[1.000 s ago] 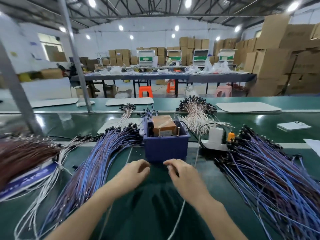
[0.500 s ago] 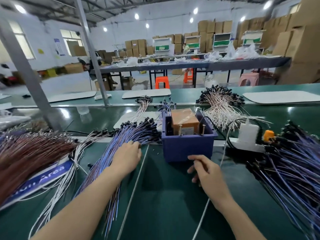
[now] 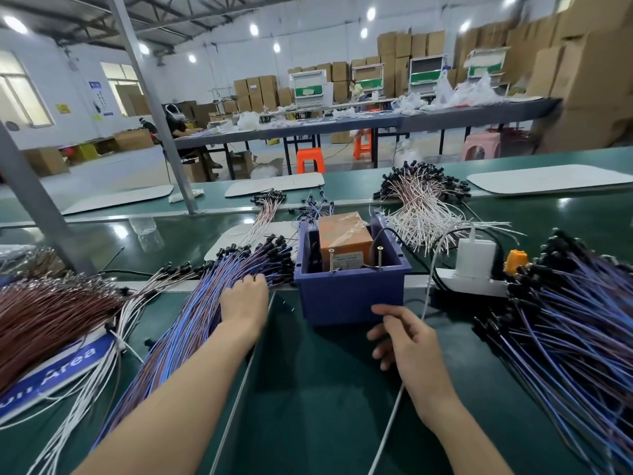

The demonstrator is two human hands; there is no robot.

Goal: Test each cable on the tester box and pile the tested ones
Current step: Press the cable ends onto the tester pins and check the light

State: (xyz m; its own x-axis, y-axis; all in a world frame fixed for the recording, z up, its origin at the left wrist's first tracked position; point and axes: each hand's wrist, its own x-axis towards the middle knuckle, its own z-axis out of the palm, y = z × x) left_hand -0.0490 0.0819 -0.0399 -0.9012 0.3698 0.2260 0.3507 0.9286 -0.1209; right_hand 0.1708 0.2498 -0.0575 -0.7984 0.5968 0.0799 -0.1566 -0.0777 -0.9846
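The tester box (image 3: pixel 349 298) is a blue bin in the middle of the green bench. An orange unit (image 3: pixel 344 238) and two upright metal pins (image 3: pixel 331 260) sit in it. My left hand (image 3: pixel 244 303) rests on the left pile of blue and purple cables (image 3: pixel 185 323), and its fingertips are hidden among the black plugs. My right hand (image 3: pixel 409 341) hovers just in front of the box's front wall with fingers loosely spread and nothing in it. A second big pile of blue cables (image 3: pixel 568 323) lies to the right.
A white power strip (image 3: pixel 479 284) with a white adapter and an orange plug stands right of the box. Its white cord (image 3: pixel 388 437) runs under my right wrist. Brown cables (image 3: pixel 44 313) lie far left, and pale cables (image 3: pixel 421 207) lie behind. A grey post (image 3: pixel 41 214) rises at left.
My left hand has moved from the middle of the bench onto the left cable pile. My right hand has uncurled and shifted right along the box's front.
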